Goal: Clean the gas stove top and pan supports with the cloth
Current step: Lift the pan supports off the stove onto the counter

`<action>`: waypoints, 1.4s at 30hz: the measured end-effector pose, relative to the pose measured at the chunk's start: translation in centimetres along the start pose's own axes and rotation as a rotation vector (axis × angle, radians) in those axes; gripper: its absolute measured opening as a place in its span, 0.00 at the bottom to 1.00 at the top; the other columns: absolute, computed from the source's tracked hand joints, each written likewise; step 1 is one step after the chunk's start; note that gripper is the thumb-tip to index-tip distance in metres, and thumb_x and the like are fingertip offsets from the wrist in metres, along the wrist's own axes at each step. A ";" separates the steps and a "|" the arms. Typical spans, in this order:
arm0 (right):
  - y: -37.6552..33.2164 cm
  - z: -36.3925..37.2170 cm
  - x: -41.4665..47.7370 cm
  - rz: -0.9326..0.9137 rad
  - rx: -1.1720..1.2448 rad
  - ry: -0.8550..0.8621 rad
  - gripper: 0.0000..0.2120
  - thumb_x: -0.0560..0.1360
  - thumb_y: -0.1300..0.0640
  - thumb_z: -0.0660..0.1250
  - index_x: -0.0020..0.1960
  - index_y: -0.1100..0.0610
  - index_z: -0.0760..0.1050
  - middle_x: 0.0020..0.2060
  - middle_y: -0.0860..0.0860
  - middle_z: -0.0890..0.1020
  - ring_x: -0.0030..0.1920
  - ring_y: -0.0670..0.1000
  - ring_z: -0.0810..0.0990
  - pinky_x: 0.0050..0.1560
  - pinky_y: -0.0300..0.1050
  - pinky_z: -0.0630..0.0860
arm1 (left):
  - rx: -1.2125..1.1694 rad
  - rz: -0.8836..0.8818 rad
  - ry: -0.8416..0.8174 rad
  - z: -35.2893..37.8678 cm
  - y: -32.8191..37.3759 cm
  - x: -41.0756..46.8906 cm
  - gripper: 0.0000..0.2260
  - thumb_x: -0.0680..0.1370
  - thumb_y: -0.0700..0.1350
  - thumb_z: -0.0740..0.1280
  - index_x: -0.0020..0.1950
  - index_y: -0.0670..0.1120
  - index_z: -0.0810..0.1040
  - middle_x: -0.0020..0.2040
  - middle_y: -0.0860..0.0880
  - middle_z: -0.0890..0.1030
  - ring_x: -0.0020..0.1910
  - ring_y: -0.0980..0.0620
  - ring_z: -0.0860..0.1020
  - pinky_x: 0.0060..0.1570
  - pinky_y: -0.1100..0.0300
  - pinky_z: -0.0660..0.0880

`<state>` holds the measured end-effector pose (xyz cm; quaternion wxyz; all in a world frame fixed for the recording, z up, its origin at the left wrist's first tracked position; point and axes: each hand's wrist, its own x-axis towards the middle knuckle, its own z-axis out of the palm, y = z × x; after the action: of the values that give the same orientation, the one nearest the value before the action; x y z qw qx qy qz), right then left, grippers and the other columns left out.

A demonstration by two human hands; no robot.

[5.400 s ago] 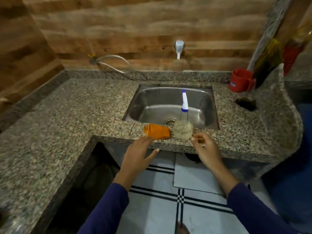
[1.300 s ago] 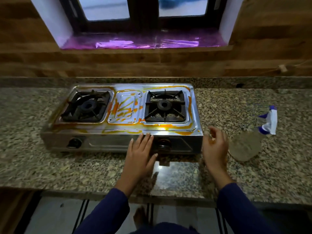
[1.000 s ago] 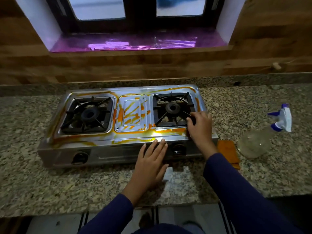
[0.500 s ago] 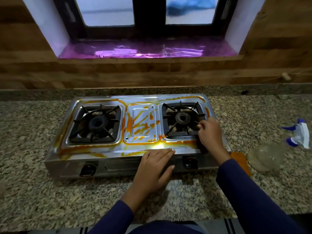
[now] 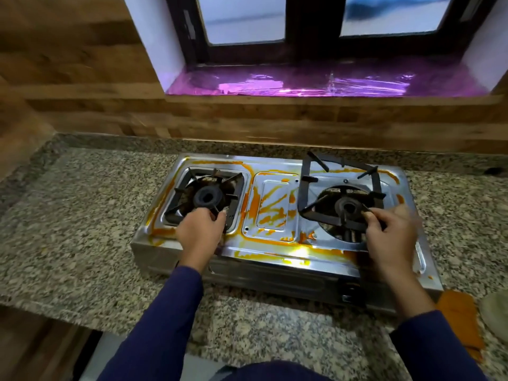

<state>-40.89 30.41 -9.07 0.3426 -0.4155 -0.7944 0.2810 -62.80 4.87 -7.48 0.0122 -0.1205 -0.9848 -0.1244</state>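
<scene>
A steel two-burner gas stove (image 5: 277, 188), smeared with orange streaks, stands on the granite counter. My right hand (image 5: 390, 235) grips the near edge of the right black pan support (image 5: 308, 188), which is lifted and tilted off its recess. My left hand (image 5: 199, 233) closes on the near edge of the left pan support (image 5: 236, 188), which still sits flat around its burner. The orange cloth (image 5: 459, 312) lies folded on the counter at the stove's right front corner, apart from both hands.
A spray bottle's clear body (image 5: 496, 312) shows at the right edge beside the cloth. A wooden wall and a window sill with purple foil (image 5: 316, 83) rise behind the stove. Granite counter (image 5: 82, 215) stretches to the left.
My right hand has raised the right pan support off its recess. My left hand has moved from the stove's front onto the left pan support. The view has shifted to the left.
</scene>
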 end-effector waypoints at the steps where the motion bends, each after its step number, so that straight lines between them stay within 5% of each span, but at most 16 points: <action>1: -0.3 0.1 -0.4 -0.009 0.013 0.000 0.07 0.76 0.65 0.70 0.51 0.67 0.83 0.40 0.56 0.73 0.41 0.54 0.72 0.44 0.45 0.69 | -0.001 -0.011 -0.022 0.0 0.6 0.2 0.24 0.79 0.60 0.63 0.30 0.45 0.74 0.27 0.48 0.75 0.26 0.49 0.72 0.26 0.61 0.62; 4: -1.2 0.3 -1.7 -0.027 0.051 0.003 0.05 0.75 0.67 0.70 0.49 0.67 0.83 0.38 0.56 0.72 0.40 0.54 0.72 0.42 0.44 0.68 | -0.012 -0.069 -0.052 0.1 1.9 0.9 0.23 0.79 0.57 0.66 0.29 0.46 0.68 0.26 0.49 0.70 0.24 0.50 0.68 0.26 0.63 0.61; 11: -2.9 0.9 -3.8 -0.089 0.105 -0.020 0.05 0.75 0.66 0.70 0.50 0.63 0.83 0.37 0.50 0.70 0.41 0.56 0.74 0.42 0.53 0.75 | -0.135 -0.118 0.026 -1.2 2.3 2.0 0.15 0.76 0.47 0.67 0.31 0.42 0.75 0.27 0.49 0.72 0.26 0.47 0.71 0.27 0.60 0.63; 16: -4.9 1.4 -5.1 -0.109 0.116 0.031 0.07 0.74 0.69 0.70 0.51 0.65 0.83 0.36 0.52 0.71 0.40 0.56 0.73 0.42 0.43 0.70 | -0.154 -0.069 -0.008 -5.3 2.5 4.4 0.14 0.76 0.46 0.66 0.31 0.45 0.74 0.28 0.45 0.73 0.32 0.43 0.77 0.29 0.58 0.69; 20: -7.2 3.3 -6.0 -0.133 0.100 0.053 0.07 0.73 0.69 0.71 0.51 0.66 0.83 0.36 0.55 0.72 0.39 0.56 0.73 0.41 0.43 0.69 | -0.180 -0.019 0.040 -8.4 0.3 5.6 0.17 0.75 0.47 0.66 0.28 0.45 0.69 0.27 0.48 0.68 0.29 0.45 0.71 0.26 0.60 0.59; 24: -11.1 6.9 -7.5 -0.161 0.097 0.075 0.07 0.73 0.70 0.71 0.51 0.67 0.83 0.35 0.56 0.71 0.37 0.57 0.72 0.38 0.42 0.65 | -0.119 0.046 0.135 -11.3 -5.9 6.3 0.21 0.78 0.55 0.63 0.30 0.43 0.74 0.28 0.46 0.74 0.31 0.43 0.77 0.26 0.60 0.60; 28: -16.0 12.0 -9.5 -0.215 0.131 0.042 0.06 0.74 0.67 0.70 0.50 0.66 0.84 0.34 0.54 0.70 0.37 0.56 0.71 0.38 0.45 0.64 | -0.020 0.034 0.182 -11.9 -15.1 7.1 0.18 0.79 0.51 0.62 0.31 0.46 0.73 0.27 0.50 0.71 0.26 0.52 0.70 0.25 0.61 0.60; 35: -26.6 22.9 -13.5 -0.414 0.136 -0.099 0.07 0.71 0.63 0.67 0.44 0.62 0.84 0.33 0.53 0.71 0.37 0.55 0.71 0.38 0.46 0.63 | 0.082 -0.168 0.051 -8.3 -33.0 9.6 0.18 0.81 0.54 0.62 0.32 0.48 0.71 0.32 0.50 0.74 0.32 0.50 0.75 0.27 0.58 0.68; 42: -33.1 32.7 -18.3 -0.478 0.016 -0.288 0.09 0.64 0.71 0.69 0.41 0.62 0.83 0.35 0.56 0.73 0.40 0.59 0.73 0.37 0.47 0.63 | 0.114 -0.318 -0.060 -4.4 -42.9 11.7 0.18 0.81 0.54 0.60 0.38 0.46 0.79 0.35 0.48 0.79 0.35 0.48 0.78 0.30 0.59 0.70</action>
<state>-74.08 -6.92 -10.40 0.2859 -0.1692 -0.9081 0.2549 -84.47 -33.85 -12.93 -0.0300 0.0342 -0.9968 -0.0650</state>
